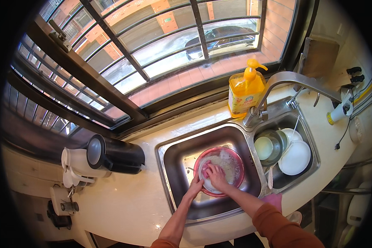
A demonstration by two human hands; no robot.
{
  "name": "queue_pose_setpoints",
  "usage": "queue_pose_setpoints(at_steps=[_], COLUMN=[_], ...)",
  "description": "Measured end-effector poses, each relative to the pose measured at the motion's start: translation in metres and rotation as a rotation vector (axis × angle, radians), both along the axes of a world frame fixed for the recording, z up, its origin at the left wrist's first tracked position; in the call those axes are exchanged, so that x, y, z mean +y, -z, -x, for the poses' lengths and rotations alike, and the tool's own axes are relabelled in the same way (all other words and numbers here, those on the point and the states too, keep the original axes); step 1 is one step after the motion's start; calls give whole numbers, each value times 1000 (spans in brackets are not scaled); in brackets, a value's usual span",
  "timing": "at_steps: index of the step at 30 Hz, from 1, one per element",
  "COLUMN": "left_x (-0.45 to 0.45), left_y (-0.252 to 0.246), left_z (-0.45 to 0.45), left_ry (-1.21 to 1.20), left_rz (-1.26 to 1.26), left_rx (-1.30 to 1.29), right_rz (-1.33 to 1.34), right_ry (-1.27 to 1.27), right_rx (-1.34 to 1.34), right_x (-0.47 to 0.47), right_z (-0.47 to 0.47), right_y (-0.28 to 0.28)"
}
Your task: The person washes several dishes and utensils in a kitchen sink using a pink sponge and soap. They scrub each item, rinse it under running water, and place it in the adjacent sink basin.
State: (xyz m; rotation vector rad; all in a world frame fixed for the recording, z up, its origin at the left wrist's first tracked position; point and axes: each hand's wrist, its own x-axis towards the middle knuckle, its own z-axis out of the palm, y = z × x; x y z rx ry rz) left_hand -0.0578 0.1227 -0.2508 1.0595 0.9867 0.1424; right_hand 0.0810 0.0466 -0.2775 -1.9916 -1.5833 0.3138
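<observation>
A red plastic basin (pixel 242 176) of soapy water stands in the larger steel sink bowl (pixel 176 173). Inside it a pale round dish (pixel 208 186) is tilted among the suds (pixel 229 159). My left hand (pixel 196 186) grips the dish's near-left rim, at the basin's edge. With my right hand (pixel 217 177) I hold a pink cloth (pixel 205 171) against the inside of the dish. The underside of the dish and part of the cloth are hidden.
The smaller sink bowl at right holds white plates (pixel 295 158) and a metal pot (pixel 270 159). Behind stand a yellow pump bottle (pixel 246 93) and an arched faucet (pixel 285 77). A black appliance (pixel 124 154) and white pitcher (pixel 77 158) occupy the left counter. A pink cloth (pixel 272 201) overhangs the front edge.
</observation>
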Motion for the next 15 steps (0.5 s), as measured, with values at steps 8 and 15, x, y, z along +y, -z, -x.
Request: queue_pose_setpoints(at_steps=[8, 15], left_x=[-29, -29], left_y=[13, 17], left_z=[-1, -4], left_ry=[-175, -155], left_rz=[-52, 32], left_rx=[-15, -26], right_rz=[374, 518], right_ry=[151, -44], right_rx=[-232, 20], right_x=[-22, -29], right_z=[-21, 13], right_y=[3, -23])
